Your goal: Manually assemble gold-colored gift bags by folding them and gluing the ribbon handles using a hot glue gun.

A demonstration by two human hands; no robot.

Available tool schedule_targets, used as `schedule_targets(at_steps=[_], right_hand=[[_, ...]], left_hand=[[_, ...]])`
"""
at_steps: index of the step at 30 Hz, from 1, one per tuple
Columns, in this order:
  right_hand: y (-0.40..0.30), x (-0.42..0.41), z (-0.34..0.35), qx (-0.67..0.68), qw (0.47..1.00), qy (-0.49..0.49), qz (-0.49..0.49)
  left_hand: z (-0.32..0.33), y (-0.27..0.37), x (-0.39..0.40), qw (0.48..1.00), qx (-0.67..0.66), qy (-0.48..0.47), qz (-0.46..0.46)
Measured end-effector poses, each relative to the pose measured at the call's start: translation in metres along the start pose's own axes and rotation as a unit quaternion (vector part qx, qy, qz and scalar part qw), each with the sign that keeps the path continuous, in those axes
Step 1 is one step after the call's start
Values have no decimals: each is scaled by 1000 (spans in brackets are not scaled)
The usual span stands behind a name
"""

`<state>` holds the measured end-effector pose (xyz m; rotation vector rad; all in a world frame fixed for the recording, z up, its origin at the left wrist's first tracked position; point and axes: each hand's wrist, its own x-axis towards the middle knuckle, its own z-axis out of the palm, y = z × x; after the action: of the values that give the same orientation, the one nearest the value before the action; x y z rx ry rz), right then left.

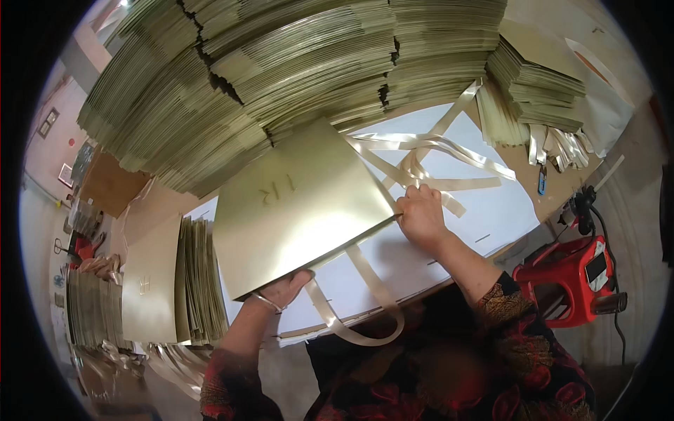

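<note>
A large gold paper bag (300, 205) with embossed characters is tilted over the white work sheet (474, 210). My left hand (287, 289) grips its near lower edge, the thumb on top and the fingers hidden beneath. My right hand (421, 213) is closed at the bag's right corner; what its fingertips pinch is partly hidden. A satin ribbon handle (368, 339) loops from the bag's near edge towards my body. Several loose ribbons (437, 139) lie across the sheet beyond my right hand.
Tall stacks of flat gold bags (316, 58) line the far side. More bags stand at the left (150, 284) and far right (547, 89). A blue utility knife (542, 180) lies near the right table edge. Beside the table is a red plastic stool (566, 279) with a phone (596, 267) on it.
</note>
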<state>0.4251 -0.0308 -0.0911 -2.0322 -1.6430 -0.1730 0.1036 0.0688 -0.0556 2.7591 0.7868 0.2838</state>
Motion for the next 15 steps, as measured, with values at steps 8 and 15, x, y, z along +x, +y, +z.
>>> schedule_targets(at_steps=[8, 15], right_hand=[[-4, 2, 8, -4, 1000, -8, -15], [9, -5, 3, 4, 1000, -8, 9]], left_hand=[[34, 85, 94, 960, -156, -226, -48], [-4, 42, 6, 958, -89, -204, -181]])
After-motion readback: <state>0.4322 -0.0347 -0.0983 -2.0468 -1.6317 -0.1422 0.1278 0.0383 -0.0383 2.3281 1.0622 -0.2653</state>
